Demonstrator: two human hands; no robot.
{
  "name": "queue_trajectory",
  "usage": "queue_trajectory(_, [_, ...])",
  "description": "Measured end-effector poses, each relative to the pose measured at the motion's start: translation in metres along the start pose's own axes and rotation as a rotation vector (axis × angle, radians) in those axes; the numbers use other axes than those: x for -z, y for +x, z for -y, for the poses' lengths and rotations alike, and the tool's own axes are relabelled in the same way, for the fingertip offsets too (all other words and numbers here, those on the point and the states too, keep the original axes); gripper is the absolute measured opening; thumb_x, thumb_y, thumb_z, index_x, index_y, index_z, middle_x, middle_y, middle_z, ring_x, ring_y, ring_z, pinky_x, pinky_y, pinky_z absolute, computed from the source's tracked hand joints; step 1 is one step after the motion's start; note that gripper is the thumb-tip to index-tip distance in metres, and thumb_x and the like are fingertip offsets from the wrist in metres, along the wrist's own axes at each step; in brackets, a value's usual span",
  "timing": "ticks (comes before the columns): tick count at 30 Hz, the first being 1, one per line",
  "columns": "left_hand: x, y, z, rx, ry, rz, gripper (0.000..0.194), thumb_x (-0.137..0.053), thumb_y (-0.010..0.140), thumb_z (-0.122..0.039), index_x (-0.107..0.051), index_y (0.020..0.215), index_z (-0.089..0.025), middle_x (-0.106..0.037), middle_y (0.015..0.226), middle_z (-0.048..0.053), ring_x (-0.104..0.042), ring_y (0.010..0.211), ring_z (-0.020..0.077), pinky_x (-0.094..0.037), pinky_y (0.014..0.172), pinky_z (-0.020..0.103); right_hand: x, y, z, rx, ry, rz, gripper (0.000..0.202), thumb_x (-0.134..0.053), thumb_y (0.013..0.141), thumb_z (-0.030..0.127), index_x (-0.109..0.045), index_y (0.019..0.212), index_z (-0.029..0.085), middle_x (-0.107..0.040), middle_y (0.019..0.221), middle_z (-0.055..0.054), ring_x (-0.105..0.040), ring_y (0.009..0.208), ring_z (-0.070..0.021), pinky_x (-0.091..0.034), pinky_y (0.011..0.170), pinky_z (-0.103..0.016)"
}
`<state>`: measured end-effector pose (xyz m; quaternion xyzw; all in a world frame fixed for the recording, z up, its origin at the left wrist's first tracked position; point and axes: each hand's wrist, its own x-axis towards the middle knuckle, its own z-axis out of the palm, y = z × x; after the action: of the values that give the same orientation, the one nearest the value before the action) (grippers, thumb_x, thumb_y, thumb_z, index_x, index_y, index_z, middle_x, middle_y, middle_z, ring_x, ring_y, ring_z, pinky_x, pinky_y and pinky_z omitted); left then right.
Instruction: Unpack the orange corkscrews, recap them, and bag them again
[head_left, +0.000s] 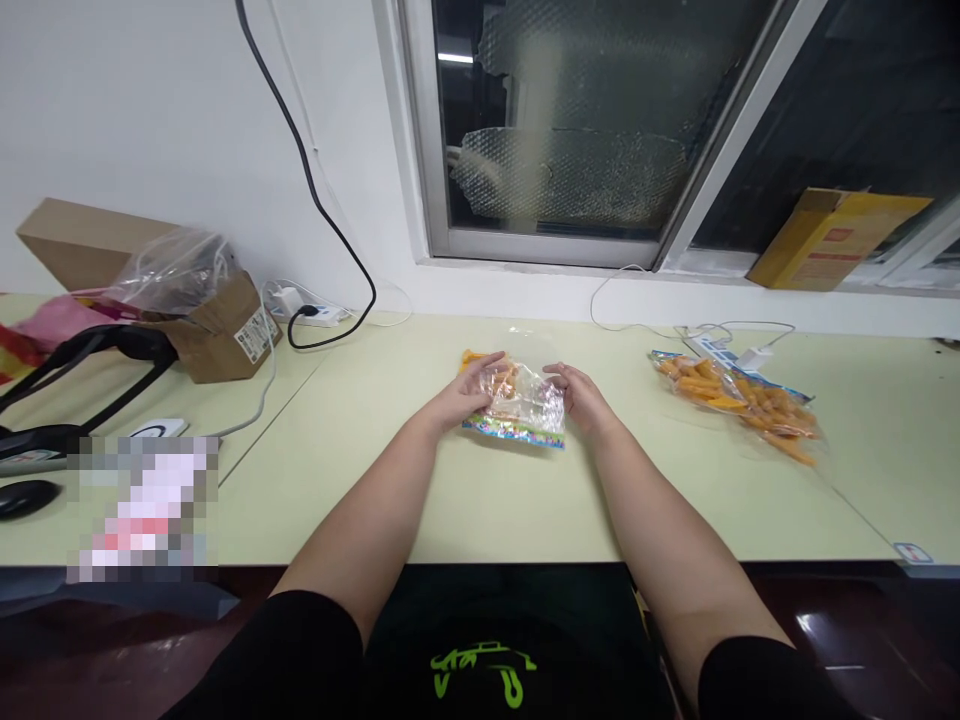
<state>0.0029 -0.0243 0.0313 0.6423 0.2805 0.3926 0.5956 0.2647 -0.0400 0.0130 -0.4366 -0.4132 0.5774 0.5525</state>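
A clear plastic bag [536, 402] with a colourful printed strip along its near edge lies on the table in front of me. Orange pieces show through its left part. My left hand [466, 392] grips the bag's left side, fingers over the top and thumb toward the middle. At the right edge of the bag is my right hand [583, 398], its fingers stretched toward the plastic and apart. Whether those fingertips press on the film is hard to make out.
More clear bags of orange pieces [739, 400] lie to the right, beside a power strip [712, 350]. On the left stand an opened cardboard box [217, 335], a black-framed object [142, 345] and a black mouse [28, 498]. A yellow box [832, 240] leans on the window.
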Motion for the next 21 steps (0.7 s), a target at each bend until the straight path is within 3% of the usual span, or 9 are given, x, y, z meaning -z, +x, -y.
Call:
queue_trajectory(2, [-0.003, -0.005, -0.008, 0.02, 0.052, 0.077, 0.095, -0.073, 0.065, -0.013, -0.051, 0.154, -0.038, -0.063, 0.143, 0.012, -0.072, 0.079, 0.0181, -0.057, 0.06, 0.028, 0.0, 0.0, 0.001, -0.002, 0.018, -0.056, 0.049, -0.087, 0.066, 0.062, -0.073, 0.09, 0.022, -0.074, 0.074, -0.003, -0.067, 0.062, -0.018, -0.051, 0.055, -0.028])
queue_trajectory(4, [-0.005, -0.008, -0.014, -0.007, 0.111, 0.069, 0.093, -0.072, 0.062, -0.01, -0.057, 0.15, -0.037, -0.069, 0.134, 0.011, -0.072, 0.077, 0.019, -0.056, 0.056, 0.027, 0.001, 0.002, 0.002, 0.04, 0.022, -0.135, 0.045, -0.09, 0.064, 0.059, -0.07, 0.081, 0.022, -0.072, 0.072, -0.002, -0.065, 0.062, -0.0171, -0.05, 0.054, -0.027])
queue_trajectory(8, [-0.002, -0.006, -0.017, -0.059, 0.116, 0.01, 0.079, -0.07, 0.065, -0.013, -0.065, 0.141, -0.032, -0.071, 0.128, 0.012, -0.075, 0.101, 0.0274, -0.058, 0.062, 0.028, 0.0, 0.004, 0.005, 0.151, 0.049, -0.232, 0.041, -0.086, 0.069, 0.058, -0.066, 0.077, 0.023, -0.068, 0.07, 0.0, -0.063, 0.063, -0.0174, -0.05, 0.055, -0.029])
queue_trajectory(11, [0.005, -0.003, -0.013, 0.01, 0.029, -0.016, 0.071, -0.072, 0.07, -0.017, -0.063, 0.139, -0.028, -0.071, 0.129, 0.013, -0.072, 0.114, 0.0303, -0.059, 0.07, 0.03, -0.001, 0.001, 0.01, 0.154, 0.08, -0.211, 0.034, -0.083, 0.071, 0.051, -0.067, 0.083, 0.024, -0.073, 0.079, -0.001, -0.064, 0.064, -0.0169, -0.052, 0.056, -0.029])
queue_trajectory(14, [0.013, 0.0, -0.009, 0.05, -0.04, -0.133, 0.065, -0.081, 0.073, -0.026, -0.061, 0.135, -0.024, -0.077, 0.117, 0.012, -0.075, 0.099, 0.0272, -0.058, 0.071, 0.032, 0.001, -0.002, 0.014, 0.141, 0.146, -0.162, 0.028, -0.082, 0.067, 0.035, -0.061, 0.083, 0.026, -0.076, 0.088, 0.0, -0.066, 0.066, -0.0154, -0.052, 0.057, -0.026])
queue_trajectory(18, [0.025, 0.0, -0.006, 0.052, -0.095, -0.304, 0.074, -0.092, 0.068, -0.035, -0.056, 0.131, -0.022, -0.08, 0.103, 0.011, -0.076, 0.088, 0.0228, -0.059, 0.077, 0.034, 0.007, -0.004, 0.017, 0.144, 0.225, -0.124, 0.034, -0.077, 0.061, 0.02, -0.048, 0.08, 0.026, -0.077, 0.091, 0.001, -0.073, 0.078, -0.0185, -0.055, 0.061, -0.025])
queue_trajectory(21, [0.035, -0.001, -0.006, 0.064, -0.088, -0.301, 0.062, -0.095, 0.063, -0.036, -0.065, 0.114, -0.019, -0.079, 0.097, 0.01, -0.076, 0.088, 0.0234, -0.06, 0.078, 0.035, 0.011, -0.005, 0.021, 0.147, 0.26, -0.107, 0.043, -0.079, 0.063, 0.022, -0.046, 0.09, 0.029, -0.077, 0.094, 0.002, -0.074, 0.078, -0.0187, -0.057, 0.066, -0.027])
